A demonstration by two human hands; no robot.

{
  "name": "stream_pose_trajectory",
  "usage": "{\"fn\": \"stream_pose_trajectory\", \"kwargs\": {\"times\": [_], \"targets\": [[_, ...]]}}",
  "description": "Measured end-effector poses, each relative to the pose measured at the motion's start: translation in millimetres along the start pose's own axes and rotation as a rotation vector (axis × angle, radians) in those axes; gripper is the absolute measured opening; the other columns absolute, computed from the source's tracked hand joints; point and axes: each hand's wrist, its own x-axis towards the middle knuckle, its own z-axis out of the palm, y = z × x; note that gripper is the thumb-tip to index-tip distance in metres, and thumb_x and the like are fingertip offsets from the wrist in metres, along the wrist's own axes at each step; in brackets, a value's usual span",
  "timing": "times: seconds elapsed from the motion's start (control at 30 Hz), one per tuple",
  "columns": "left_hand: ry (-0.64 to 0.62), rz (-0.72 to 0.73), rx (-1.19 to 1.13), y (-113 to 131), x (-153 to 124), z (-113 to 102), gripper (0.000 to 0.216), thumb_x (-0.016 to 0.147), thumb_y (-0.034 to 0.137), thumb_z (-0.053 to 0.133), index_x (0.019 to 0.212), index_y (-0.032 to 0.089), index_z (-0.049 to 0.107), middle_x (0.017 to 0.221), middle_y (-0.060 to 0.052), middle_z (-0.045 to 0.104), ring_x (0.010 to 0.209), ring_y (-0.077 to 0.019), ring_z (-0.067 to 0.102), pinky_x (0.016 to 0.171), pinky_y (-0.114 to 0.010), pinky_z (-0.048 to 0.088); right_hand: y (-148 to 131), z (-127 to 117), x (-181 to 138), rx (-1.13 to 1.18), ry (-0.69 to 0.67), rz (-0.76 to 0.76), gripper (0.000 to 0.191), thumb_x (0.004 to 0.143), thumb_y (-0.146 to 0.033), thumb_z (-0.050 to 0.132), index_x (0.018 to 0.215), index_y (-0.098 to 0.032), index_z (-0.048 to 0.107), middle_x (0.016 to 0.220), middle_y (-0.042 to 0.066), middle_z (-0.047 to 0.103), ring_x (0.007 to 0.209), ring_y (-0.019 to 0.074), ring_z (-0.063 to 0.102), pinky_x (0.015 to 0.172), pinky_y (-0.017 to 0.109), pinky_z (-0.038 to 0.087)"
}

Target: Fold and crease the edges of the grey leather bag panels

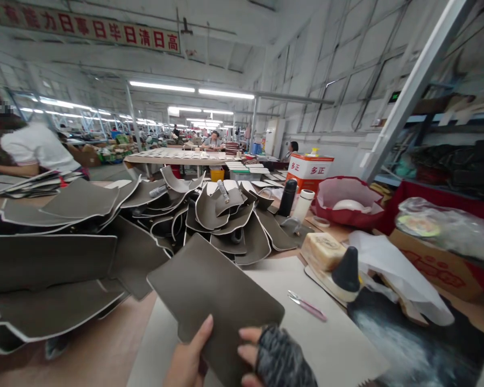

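A flat dark olive-brown panel (215,293) with rounded corners, looking like leather, is tilted up over a pale sheet (274,277) on the table. My left hand (189,355) grips its lower left edge, thumb on top and the other fingers mostly hidden beneath. On the panel's lower right part rest the slightly spread fingers of my right hand (276,355), which wears a grey fingerless glove. Just beyond that hand, small thread snips (306,306) with a pink handle lie on the sheet.
Curved brown panels (80,201) are heaped across the left and middle. At right stand a black bottle (287,198), a white bottle (304,204), a yellowish block (322,251), a dark cone (346,271) and a red bag (347,207). A person (38,148) works at far left.
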Motion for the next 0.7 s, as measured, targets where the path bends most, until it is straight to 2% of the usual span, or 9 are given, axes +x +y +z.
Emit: {"fn": "stream_pose_trajectory", "kwargs": {"times": [0.07,0.13,0.2,0.3,0.37,0.47,0.57,0.7], "targets": [[0.015,0.012,0.028,7,-14,-10,0.058,0.066,0.016,0.073,0.12,0.013,0.053,0.101,-0.009,0.073,0.102,-0.026,0.064,0.093,-0.036,0.051,7,-21,21,0.048,0.049,0.158,0.018,0.085,-0.027,0.051,0.098,-0.027,0.064,0.098,0.003,0.069,0.089,0.0154,0.064,0.081,0.028,0.049],[0.025,0.011,0.056,10,-27,-15,0.064,0.063,0.017,0.075,0.122,0.013,0.052,0.102,-0.01,0.072,0.104,-0.0277,0.063,0.095,-0.037,0.049,13,-35,40,0.173,0.036,0.382,0.019,0.087,-0.026,0.048,0.096,-0.024,0.065,0.096,0.004,0.068,0.092,0.0152,0.062,0.087,0.029,0.046],[0.013,0.0,0.087,12,-37,-18,0.067,0.059,0.021,0.078,0.121,0.013,0.054,0.102,-0.011,0.072,0.104,-0.0309,0.062,0.096,-0.042,0.048,17,-42,54,0.361,-0.061,0.624,0.023,0.087,-0.033,0.047,0.095,-0.021,0.065,0.097,0.006,0.067,0.094,0.017,0.061,0.089,0.032,0.045],[-0.022,-0.041,0.143,11,-48,-22,0.07,0.054,0.027,0.081,0.118,0.012,0.058,0.101,-0.013,0.072,0.104,-0.0356,0.062,0.095,-0.047,0.048,15,-45,67,0.652,-0.282,0.905,0.028,0.084,-0.041,0.05,0.09,-0.017,0.064,0.083,0.003,0.065,0.078,0.0156,0.06,0.071,0.028,0.047],[-0.035,-0.073,0.17,10,-52,-26,0.071,0.053,0.029,0.081,0.118,0.012,0.058,0.1,-0.014,0.072,0.102,-0.0371,0.062,0.094,-0.049,0.048,11,-47,70,0.803,-0.385,0.95,0.025,0.082,-0.039,0.052,0.077,-0.016,0.061,0.066,-0.002,0.058,0.061,0.0104,0.053,0.056,0.023,0.042],[-0.038,-0.1,0.195,10,-52,-32,0.076,0.052,0.03,0.082,0.122,0.013,0.055,0.1,-0.014,0.072,0.1,-0.0377,0.063,0.09,-0.051,0.05,6,-50,69,0.959,-0.424,0.949,0.026,0.081,-0.036,0.054,0.065,-0.015,0.056,0.059,-0.004,0.051,0.053,0.0064,0.045,0.05,0.02,0.037],[-0.042,-0.139,0.227,11,-50,-38,0.081,0.052,0.031,0.082,0.126,0.015,0.051,0.099,-0.014,0.073,0.096,-0.0378,0.065,0.087,-0.051,0.052,6,-50,62,1.118,-0.424,1.028,0.025,0.077,-0.037,0.058,0.069,-0.014,0.058,0.059,-0.003,0.054,0.052,0.0065,0.049,0.05,0.019,0.039],[-0.086,-0.215,0.231,12,-46,-44,0.087,0.053,0.033,0.081,0.13,0.014,0.045,0.098,-0.016,0.072,0.091,-0.0377,0.067,0.082,-0.051,0.053,9,-50,57,1.269,-0.493,1.132,0.027,0.067,-0.038,0.065,0.074,-0.012,0.06,0.063,-0.001,0.059,0.053,0.0085,0.055,0.05,0.02,0.044]]}}
